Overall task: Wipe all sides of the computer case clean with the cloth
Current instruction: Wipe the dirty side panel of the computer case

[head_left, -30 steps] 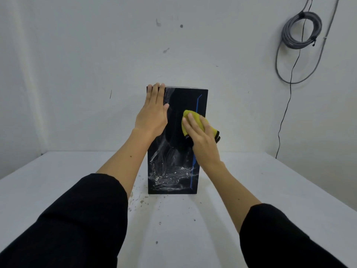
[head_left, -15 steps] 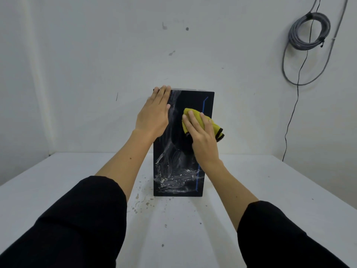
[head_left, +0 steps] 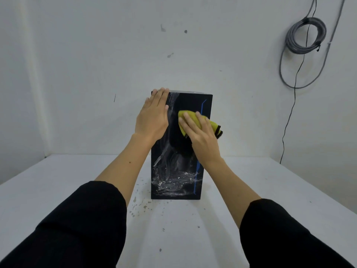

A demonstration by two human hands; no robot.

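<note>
A black computer case with a thin blue stripe stands upright on the white table, its front face toward me and smeared with white streaks low down. My left hand lies flat against the upper left of that face, fingertips at the top edge. My right hand presses a yellow cloth with a black hem against the upper middle of the face, fingers straight over it. The case's other sides are hidden.
Grey specks and crumbs dot the table just left of the case's base. White walls close in behind and to both sides. A coiled grey cable hangs on the right wall, with a thin black wire running down.
The cloth and my right hand have stayed at the upper part of the case front, with only slight shifts. My left hand holds the same spot. The view has drifted a little.
</note>
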